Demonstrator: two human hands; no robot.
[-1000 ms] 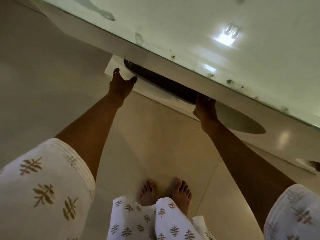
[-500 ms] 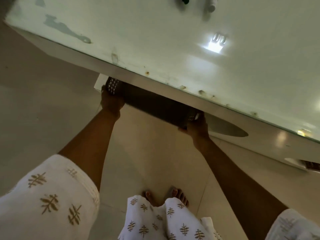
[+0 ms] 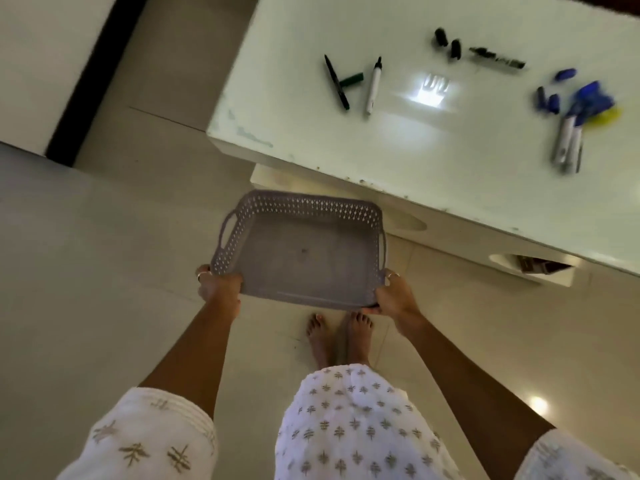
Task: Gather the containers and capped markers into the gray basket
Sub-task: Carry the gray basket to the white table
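I hold the empty gray perforated basket (image 3: pixel 298 258) in the air over the floor, in front of the table. My left hand (image 3: pixel 218 287) grips its near left corner and my right hand (image 3: pixel 394 299) grips its near right corner. On the white table (image 3: pixel 450 140) lie a thin black marker (image 3: pixel 336 82), a loose green cap (image 3: pixel 351 79) and a white marker (image 3: pixel 373 85) with its tip bare. Farther right are black caps (image 3: pixel 448 43), a blurred dark marker (image 3: pixel 497 58), blue caps (image 3: pixel 550 98) and grey markers (image 3: pixel 568 142) beside a blurred blue and yellow thing (image 3: pixel 594 102).
The table's near edge (image 3: pixel 381 187) runs diagonally just beyond the basket, with a lower shelf (image 3: pixel 526 268) under it. My bare feet (image 3: pixel 337 336) stand on the pale tiled floor below the basket. A dark strip (image 3: pixel 83 77) runs along the wall at upper left.
The basket has come out from under the table and up toward me, gripped at both near corners. My view has lifted, so the tabletop and markers now show.
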